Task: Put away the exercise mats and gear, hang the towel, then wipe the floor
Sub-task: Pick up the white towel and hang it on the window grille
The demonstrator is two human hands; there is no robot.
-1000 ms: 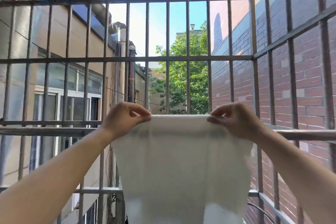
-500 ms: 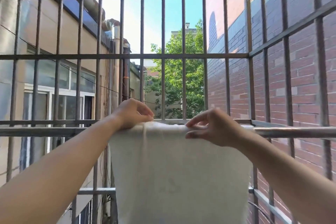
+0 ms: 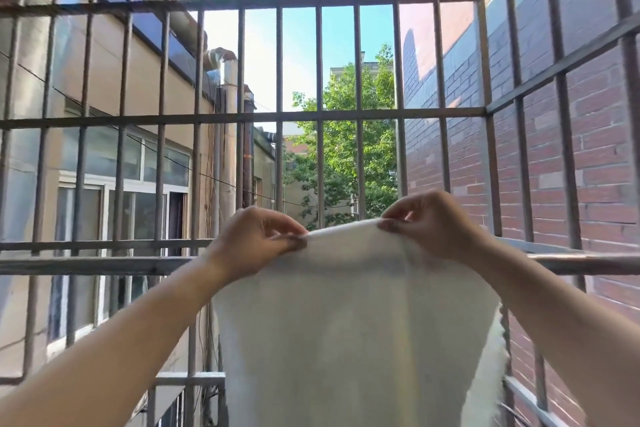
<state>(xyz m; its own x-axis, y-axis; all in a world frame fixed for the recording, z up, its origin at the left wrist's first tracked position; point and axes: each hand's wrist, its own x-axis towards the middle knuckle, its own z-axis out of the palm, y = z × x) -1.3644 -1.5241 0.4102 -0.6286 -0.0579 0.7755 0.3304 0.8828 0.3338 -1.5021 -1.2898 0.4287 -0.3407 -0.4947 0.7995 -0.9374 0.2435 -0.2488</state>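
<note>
A white towel (image 3: 346, 322) is held up by its top edge in front of a barred balcony grille (image 3: 277, 118).

The top edge is pinched between thumb and fingers by the left grip (image 3: 252, 243) and the right grip (image 3: 433, 225), set close together, so the edge is bunched into a small arch just above the horizontal rail (image 3: 86, 265). The rest of the cloth is left hanging straight down, and the rail's middle is hidden by it. A brick wall (image 3: 595, 184) is seen to the right, a tree (image 3: 346, 149) beyond the bars.

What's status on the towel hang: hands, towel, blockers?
Left hand, right hand: each pinches top edge of towel. Edge above rail, cloth hangs in front of it. No blocker seen.
</note>
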